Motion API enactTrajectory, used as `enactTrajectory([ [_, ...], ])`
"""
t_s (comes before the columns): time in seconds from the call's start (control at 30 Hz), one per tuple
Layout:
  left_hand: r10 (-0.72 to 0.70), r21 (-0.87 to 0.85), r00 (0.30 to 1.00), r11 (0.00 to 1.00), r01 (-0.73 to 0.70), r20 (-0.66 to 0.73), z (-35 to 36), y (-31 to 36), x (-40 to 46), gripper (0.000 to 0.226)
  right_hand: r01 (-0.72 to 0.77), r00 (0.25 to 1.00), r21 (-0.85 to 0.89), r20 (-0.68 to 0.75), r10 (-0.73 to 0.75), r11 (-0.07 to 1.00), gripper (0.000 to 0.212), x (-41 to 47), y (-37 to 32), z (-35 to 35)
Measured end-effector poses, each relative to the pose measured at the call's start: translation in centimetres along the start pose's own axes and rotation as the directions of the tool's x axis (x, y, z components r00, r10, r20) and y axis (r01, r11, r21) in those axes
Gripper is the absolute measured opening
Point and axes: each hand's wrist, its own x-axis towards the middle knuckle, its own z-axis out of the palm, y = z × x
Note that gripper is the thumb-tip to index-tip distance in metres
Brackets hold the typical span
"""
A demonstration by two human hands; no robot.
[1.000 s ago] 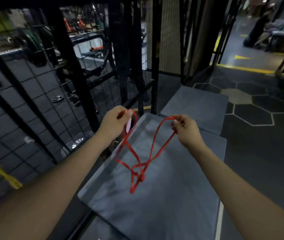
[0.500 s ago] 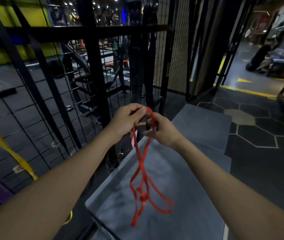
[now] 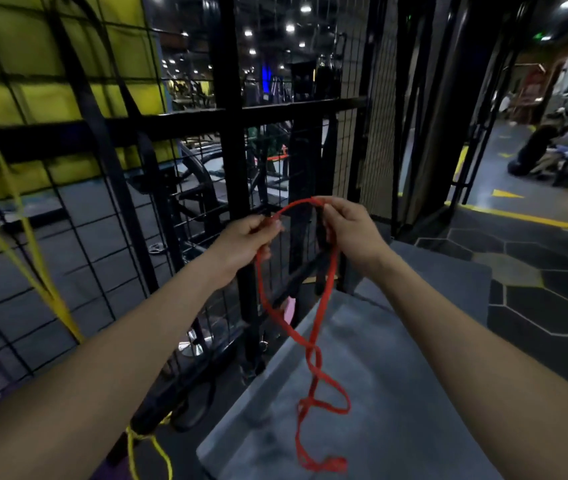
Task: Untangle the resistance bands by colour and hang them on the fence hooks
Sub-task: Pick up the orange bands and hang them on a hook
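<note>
While a thin yellow elastic band [image 3: 38,268] already hangs left of the black wire-mesh fence post [image 3: 232,150], left hand [image 3: 244,242] and right hand [image 3: 353,230], now raised and parted again, pinch the twisted red elastic band [image 3: 313,355] open just before it, ready for hooking.

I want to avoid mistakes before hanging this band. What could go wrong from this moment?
1. The red resistance band is still twisted below both hands; hung so, the tangle may stay.
2. Its lower end lies on the grey mat and may snag when lifted.
3. The left hand and right hand only pinch the top loop, so it might slip near the black wire fence.
</note>
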Motion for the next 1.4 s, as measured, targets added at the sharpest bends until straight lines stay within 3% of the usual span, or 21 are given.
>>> enactTrajectory([
  [0.2,0.105,0.016,0.994,0.994,-0.105,0.019,-2.6,2.0,1.7,0.004,0.126,0.990,-0.013,0.058,-0.125,0.992,0.016,4.4,-3.3,2.4],
  [0.33,0.220,0.027,0.973,0.975,-0.219,-0.067,-4.2,5.2,3.9,0.009,0.172,0.978,0.019,0.115,-0.173,0.985,0.004,7.9,-5.1,3.5],
  [0.47,0.258,0.003,0.946,0.965,-0.262,-0.194,-6.7,7.3,6.6,0.017,0.212,0.957,0.083,0.185,-0.224,0.974,0.014,11.7,-6.3,4.6],
  [0.6,0.307,0.135,0.917,0.950,-0.281,-0.255,-9.9,9.0,8.9,0.012,0.211,0.936,0.186,0.244,-0.253,0.960,0.023,15.9,-7.2,6.6],
  [0.7,0.322,0.229,0.894,0.939,-0.258,-0.312,-12.1,10.9,10.7,0.009,0.191,0.937,0.231,0.247,-0.247,0.954,0.026,19.5,-8.2,7.6],
  [0.9,0.366,0.372,0.837,0.903,-0.214,-0.408,-15.2,14.4,13.6,0.009,0.299,0.933,0.077,0.184,-0.308,0.951,0.028,27.3,-10.7,10.4],
  [1.07,0.413,0.515,0.785,0.846,-0.142,-0.462,-17.9,17.2,15.3,0.013,0.427,0.887,-0.003,0.194,-0.418,0.904,0.036,32.4,-13.6,12.8],
  [1.13,0.430,0.545,0.767,0.829,-0.126,-0.477,-18.7,18.2,15.8,0.008,0.457,0.872,-0.012,0.200,-0.446,0.889,0.025,33.0,-15.4,13.3],
  [1.2,0.429,0.556,0.752,0.825,-0.100,-0.501,-19.3,19.2,16.3,0.006,0.503,0.847,-0.019,0.207,-0.489,0.864,0.027,33.7,-16.8,14.0],
  [1.3,0.432,0.603,0.738,0.796,-0.042,-0.518,-20.0,20.5,17.2,0.009,0.481,0.848,0.011,0.246,-0.469,0.876,0.031,34.9,-18.2,15.4],
  [1.4,0.457,0.663,0.713,0.749,0.016,-0.533,-20.4,21.5,17.7,0.007,0.338,0.895,0.107,0.271,-0.354,0.935,0.025,36.5,-18.7,16.6],
])
